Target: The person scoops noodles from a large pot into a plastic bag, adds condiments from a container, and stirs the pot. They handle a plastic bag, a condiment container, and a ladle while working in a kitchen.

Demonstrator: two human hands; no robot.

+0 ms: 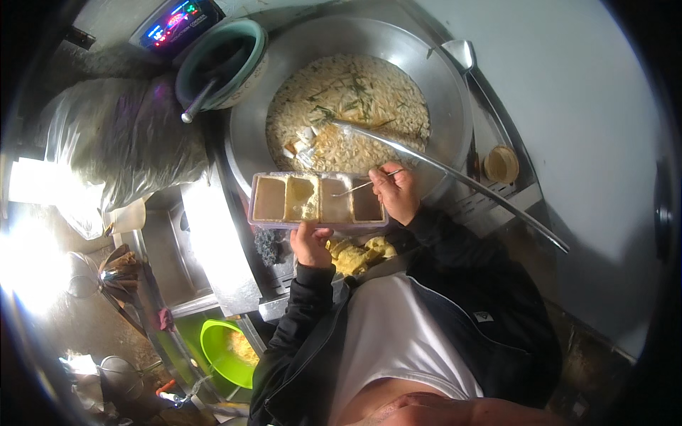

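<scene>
My left hand (310, 244) grips the near side of a seasoning box (319, 224) with several compartments. Pale powder fills one section and has spilled over its divider; the rightmost section looks darker. Between the fingers of my right hand (395, 191) is a thin metal spoon (354, 189), its tip above the third compartment from the left. Just beyond the box sits a large metal wok (447, 106) full of pale strips in liquid (351, 96), with green shreds on top. White chunks (305, 139) lie in it near the box. A long-handled ladle (453, 173) leans across the wok's right rim.
A pale green pot (256, 58) with a handle inside stands left of the wok. A large plastic bag (128, 138) lies beside it. Yellow cloth (359, 256) rests below the box. At lower left is a green basin (213, 341). A small round container (501, 165) stands at right.
</scene>
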